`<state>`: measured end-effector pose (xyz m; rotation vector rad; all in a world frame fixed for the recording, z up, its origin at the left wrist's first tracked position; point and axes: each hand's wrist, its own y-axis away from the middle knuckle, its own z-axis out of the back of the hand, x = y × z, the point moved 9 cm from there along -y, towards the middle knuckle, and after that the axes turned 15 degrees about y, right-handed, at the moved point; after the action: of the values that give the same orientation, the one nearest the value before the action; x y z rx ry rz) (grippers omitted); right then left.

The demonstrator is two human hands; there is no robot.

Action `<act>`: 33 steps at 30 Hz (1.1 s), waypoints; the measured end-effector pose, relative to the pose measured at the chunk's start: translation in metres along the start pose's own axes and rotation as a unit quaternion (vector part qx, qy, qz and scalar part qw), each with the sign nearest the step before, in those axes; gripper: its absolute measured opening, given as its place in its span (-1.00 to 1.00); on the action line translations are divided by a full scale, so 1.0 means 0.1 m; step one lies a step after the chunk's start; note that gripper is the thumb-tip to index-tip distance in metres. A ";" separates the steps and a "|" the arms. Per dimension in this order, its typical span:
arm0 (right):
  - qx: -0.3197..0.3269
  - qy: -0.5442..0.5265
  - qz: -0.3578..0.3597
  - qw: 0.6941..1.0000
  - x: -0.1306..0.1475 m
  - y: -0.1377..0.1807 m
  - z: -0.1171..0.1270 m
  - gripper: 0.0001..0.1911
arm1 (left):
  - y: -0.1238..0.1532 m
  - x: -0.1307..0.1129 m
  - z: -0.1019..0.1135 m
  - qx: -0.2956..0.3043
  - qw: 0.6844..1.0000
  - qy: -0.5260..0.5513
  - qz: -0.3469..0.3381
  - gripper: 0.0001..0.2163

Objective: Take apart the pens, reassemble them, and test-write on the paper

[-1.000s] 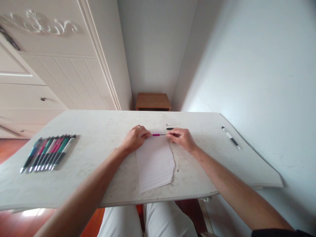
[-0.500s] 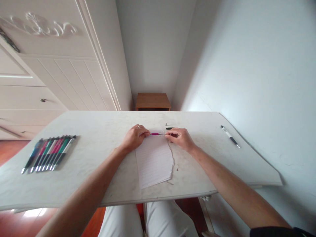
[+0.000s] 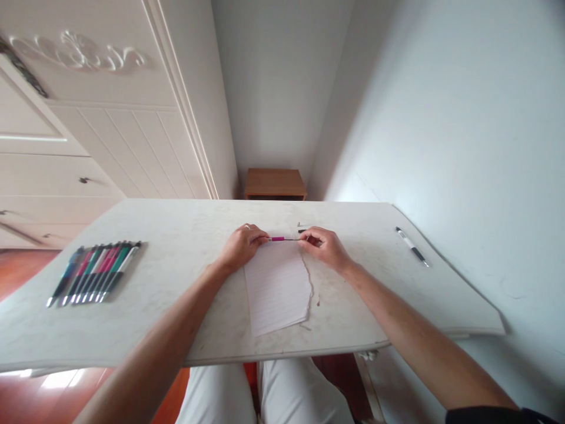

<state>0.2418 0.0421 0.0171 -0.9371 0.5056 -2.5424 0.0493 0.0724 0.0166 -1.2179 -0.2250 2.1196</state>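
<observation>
My left hand [image 3: 242, 244] and my right hand [image 3: 324, 246] meet over the top edge of a lined sheet of paper [image 3: 277, 285] on the white table [image 3: 176, 259]. Between them they pinch a thin pink pen part [image 3: 279, 239], the left hand on its pink end and the right hand on the thin dark end. Both hands are closed in a pinch. A small dark pen piece [image 3: 302, 231] lies just behind my right hand.
A row of several pens [image 3: 95, 272] lies at the table's left. A single white and black pen [image 3: 412, 246] lies at the right near the wall. A white cabinet stands on the left, a wooden stand [image 3: 274, 184] beyond the table.
The hands have hardly moved; they keep pinching the pink pen part. The view has shifted slightly.
</observation>
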 end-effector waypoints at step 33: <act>-0.057 0.106 -0.049 0.992 -0.60 -0.07 0.32 -0.73 | -0.02 0.01 0.05 -0.015 1.000 0.011 0.017 -0.82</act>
<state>0.3039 0.0699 0.0117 -0.7511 0.6898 -2.7438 0.0462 0.0753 0.0195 -1.2703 -0.2277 2.1382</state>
